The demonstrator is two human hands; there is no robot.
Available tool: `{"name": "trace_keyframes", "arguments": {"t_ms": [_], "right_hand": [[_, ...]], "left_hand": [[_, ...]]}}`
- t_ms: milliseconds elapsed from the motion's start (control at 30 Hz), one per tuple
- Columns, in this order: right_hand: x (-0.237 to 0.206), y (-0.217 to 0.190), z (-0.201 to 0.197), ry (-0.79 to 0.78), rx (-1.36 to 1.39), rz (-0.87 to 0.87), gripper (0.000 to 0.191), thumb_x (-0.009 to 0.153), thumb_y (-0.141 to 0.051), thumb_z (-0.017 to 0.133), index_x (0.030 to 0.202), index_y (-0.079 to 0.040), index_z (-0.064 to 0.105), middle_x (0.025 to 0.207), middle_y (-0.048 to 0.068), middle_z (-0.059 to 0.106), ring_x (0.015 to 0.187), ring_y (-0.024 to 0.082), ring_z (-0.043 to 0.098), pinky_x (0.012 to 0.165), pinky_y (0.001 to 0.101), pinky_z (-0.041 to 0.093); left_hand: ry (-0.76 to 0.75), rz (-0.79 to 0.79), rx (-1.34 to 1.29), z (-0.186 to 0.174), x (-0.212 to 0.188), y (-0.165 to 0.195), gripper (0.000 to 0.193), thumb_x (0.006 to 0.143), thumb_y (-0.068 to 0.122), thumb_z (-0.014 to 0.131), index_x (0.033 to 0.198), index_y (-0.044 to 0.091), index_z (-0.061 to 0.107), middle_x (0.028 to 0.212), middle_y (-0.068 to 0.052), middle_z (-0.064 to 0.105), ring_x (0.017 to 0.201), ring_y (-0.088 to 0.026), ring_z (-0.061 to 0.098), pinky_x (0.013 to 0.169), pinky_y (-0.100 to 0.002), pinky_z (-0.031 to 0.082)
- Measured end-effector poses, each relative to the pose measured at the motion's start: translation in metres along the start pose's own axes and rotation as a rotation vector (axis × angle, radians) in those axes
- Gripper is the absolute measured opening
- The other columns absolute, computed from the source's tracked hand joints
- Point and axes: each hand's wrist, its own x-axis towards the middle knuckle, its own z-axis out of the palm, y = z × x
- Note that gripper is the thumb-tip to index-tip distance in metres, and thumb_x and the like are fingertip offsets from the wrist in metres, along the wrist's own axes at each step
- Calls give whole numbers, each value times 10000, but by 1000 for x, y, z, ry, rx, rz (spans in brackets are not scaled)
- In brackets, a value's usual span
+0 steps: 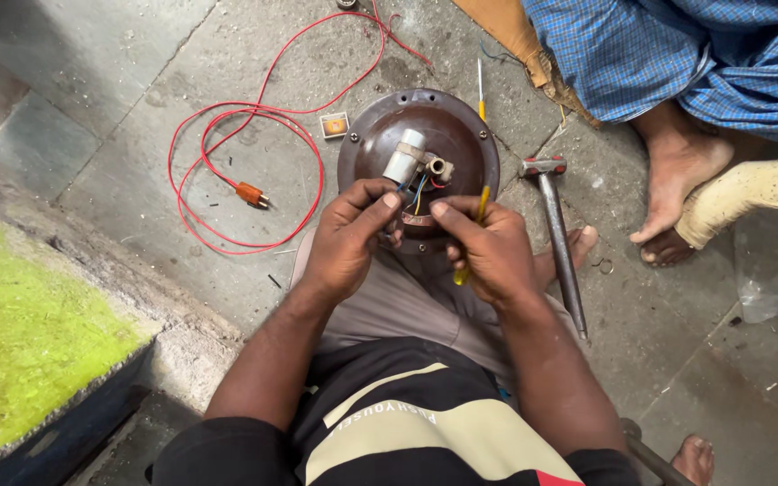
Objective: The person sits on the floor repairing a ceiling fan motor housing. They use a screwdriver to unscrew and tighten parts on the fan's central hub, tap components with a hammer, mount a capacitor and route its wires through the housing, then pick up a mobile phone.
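Head view, wire ends hidden between the fingertips, brown fan motor [418, 144] partly covered by both hands, left hand [346, 241] pinching the coloured wires [418, 191], right hand [488, 252] closed around a yellow screwdriver [472, 236], hammer [558, 243] just beside on the stone floor [101, 108], red cable [245, 180] to the left.

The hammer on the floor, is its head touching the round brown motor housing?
Apart. The head view shows a strip of bare stone floor between the hammer head and the rim of the brown motor housing; the hammer lies beside it, to the right.
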Motion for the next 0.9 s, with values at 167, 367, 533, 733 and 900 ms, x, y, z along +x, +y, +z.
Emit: {"name": "trace_keyframes", "arguments": {"t_ms": [167, 367, 533, 733, 900], "right_hand": [[5, -3, 26, 43, -56, 35, 266, 951, -253, 730, 959, 12, 701, 721, 11, 685, 485, 45, 498, 422, 209, 375], [0, 8, 17, 97, -5, -31, 221, 906, -170, 751, 1033, 11, 757, 765, 25, 706, 530, 41, 528, 468, 204, 412], [-13, 26, 5, 240, -181, -414, 205, 927, -78, 752, 1108, 17, 741, 947, 51, 770, 812, 66, 706, 726, 202, 581], [-18, 29, 8, 274, -388, -700, 137, 943, -12, 729, 1074, 24, 748, 1022, 79, 736, 914, 104, 708, 791, 246, 593], [-23, 21, 8, 259, -459, -756, 96, 942, 4, 753, 1036, 24, 753, 971, 82, 734, 860, 102, 688, 758, 243, 564]], "left_hand": [[-13, -24, -15, 3, 2, 1, 183, 1045, 151, 618, 1175, 25, 642, 936, -21, 668, 803, -86, 605, 710, -264, 508], [-114, 174, 395, 19, -6, 18, 152, 1016, 120, 683, 1104, 2, 723, 1000, -25, 717, 928, -76, 669, 830, -249, 556], [-9, 402, 851, 40, -5, 17, 134, 959, 113, 740, 1067, 43, 779, 834, -62, 718, 734, -105, 657, 642, -276, 511], [44, 477, 945, 46, -3, 14, 162, 944, 109, 742, 1092, 56, 780, 792, -68, 707, 699, -119, 659, 617, -285, 504], [25, 443, 940, 43, -3, 14, 176, 930, 109, 745, 1095, 63, 782, 764, -65, 688, 680, -126, 647, 604, -292, 504]]}}
